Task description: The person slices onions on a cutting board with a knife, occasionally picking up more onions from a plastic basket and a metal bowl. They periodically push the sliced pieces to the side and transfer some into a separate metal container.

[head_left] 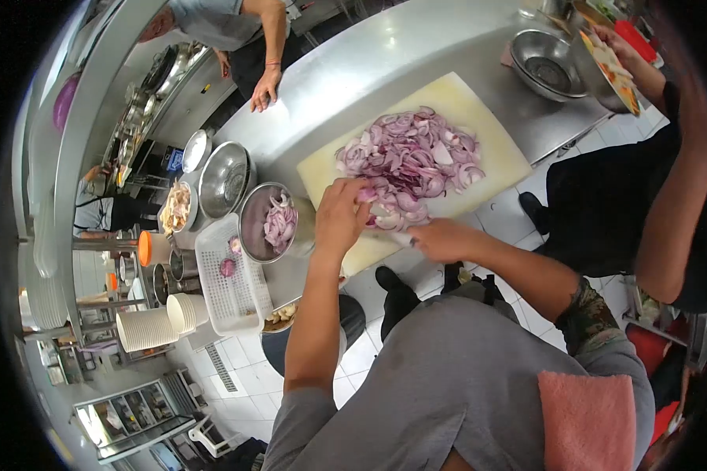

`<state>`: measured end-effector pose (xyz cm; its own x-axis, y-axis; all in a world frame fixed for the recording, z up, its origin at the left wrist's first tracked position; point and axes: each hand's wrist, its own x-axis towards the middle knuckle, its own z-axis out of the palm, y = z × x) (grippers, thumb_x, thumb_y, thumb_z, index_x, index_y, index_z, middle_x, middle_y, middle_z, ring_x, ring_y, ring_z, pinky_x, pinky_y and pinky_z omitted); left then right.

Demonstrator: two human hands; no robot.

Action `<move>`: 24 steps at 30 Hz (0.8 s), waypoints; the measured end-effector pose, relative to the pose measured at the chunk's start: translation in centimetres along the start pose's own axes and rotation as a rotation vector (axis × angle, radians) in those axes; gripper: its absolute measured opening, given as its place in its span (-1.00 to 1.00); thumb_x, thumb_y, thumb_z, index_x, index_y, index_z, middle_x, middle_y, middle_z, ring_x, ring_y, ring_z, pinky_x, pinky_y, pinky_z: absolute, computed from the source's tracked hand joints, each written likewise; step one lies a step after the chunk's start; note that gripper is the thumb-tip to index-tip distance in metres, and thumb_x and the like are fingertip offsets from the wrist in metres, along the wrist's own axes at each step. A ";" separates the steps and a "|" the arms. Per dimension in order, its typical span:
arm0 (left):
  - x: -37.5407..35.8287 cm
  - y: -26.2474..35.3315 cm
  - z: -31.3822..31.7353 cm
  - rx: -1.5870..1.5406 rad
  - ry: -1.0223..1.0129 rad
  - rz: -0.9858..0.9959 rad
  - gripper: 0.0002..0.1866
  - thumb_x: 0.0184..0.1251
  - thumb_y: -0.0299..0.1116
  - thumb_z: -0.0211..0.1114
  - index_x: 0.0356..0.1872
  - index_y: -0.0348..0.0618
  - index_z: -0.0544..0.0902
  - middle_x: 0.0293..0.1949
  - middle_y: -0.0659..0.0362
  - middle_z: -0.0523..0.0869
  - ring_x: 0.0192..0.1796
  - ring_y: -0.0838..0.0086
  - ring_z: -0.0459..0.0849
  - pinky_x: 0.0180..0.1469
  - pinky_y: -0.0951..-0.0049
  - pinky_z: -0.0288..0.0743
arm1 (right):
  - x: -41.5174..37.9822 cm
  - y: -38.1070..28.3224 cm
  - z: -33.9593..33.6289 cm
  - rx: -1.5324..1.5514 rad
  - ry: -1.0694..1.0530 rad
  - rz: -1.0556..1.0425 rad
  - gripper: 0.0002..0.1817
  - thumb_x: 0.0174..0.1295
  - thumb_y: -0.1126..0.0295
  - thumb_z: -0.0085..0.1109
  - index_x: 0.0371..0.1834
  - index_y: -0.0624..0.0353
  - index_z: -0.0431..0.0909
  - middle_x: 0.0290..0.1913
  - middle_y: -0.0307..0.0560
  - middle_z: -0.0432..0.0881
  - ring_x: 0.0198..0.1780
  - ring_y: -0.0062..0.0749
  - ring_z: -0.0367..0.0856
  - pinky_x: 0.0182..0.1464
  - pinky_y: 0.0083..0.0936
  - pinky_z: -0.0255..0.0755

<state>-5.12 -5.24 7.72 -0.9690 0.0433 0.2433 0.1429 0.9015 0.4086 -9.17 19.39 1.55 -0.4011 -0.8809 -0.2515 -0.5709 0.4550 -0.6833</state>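
A pile of sliced red onion [416, 149] covers much of the pale cutting board [495, 141]. At the board's near edge my left hand [340, 216] is closed, its fingertips pressed on a purple piece of onion [367, 195]. My right hand [445, 240] is wrapped round a knife; only a short stretch of the knife's blade [401, 237] shows, lying beside loose slices. Its handle is hidden in my fingers. Left of the board, a deep metal pot [250, 216] holds more sliced onion [280, 224].
A white plastic basket [220, 235] with some onion pieces sits left, near metal bowls [225, 179] and stacked containers [145, 328]. Across the steel counter [322, 86] a person rests a hand [265, 88]. At right, another person tips a bowl [605, 74] beside a metal bowl [543, 63].
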 end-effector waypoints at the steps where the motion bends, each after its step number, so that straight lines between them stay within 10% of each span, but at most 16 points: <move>1: -0.5 0.1 -0.2 -0.017 0.015 -0.036 -0.60 0.20 -0.42 0.54 0.09 -0.08 0.72 -0.04 0.06 0.69 0.01 0.08 0.69 0.07 0.15 0.60 | 0.0 -0.1 -1.2 -0.004 -0.004 0.048 -0.72 0.47 0.27 0.11 0.11 0.18 0.54 -0.10 0.30 0.75 0.00 0.28 0.72 0.08 0.16 0.52; 11: -4.5 -1.3 1.1 0.124 0.372 -0.125 -0.69 0.26 -0.40 0.56 0.02 -0.11 0.78 0.01 0.08 0.73 -0.02 0.10 0.72 -0.01 0.18 0.63 | -0.3 0.3 -5.3 -0.065 0.097 0.126 -0.72 0.49 0.26 0.13 0.06 0.26 0.52 -0.11 0.35 0.74 0.00 0.36 0.71 0.08 0.20 0.50; 24: -8.8 0.3 4.1 -0.210 0.276 -0.131 -0.75 0.33 -0.55 0.40 0.01 -0.23 0.68 -0.03 -0.02 0.70 0.05 -0.01 0.65 0.14 0.11 0.54 | -5.6 -5.4 -4.6 -0.307 0.057 0.192 -0.72 0.37 0.48 0.04 0.11 0.28 0.46 -0.28 0.33 0.74 -0.15 0.30 0.78 -0.10 0.25 0.55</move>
<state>2.65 -3.63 2.08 -0.8952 -0.2101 0.3931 0.0874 0.7821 0.6170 -7.17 22.51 9.80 -0.5564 -0.7706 -0.3107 -0.6662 0.6373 -0.3874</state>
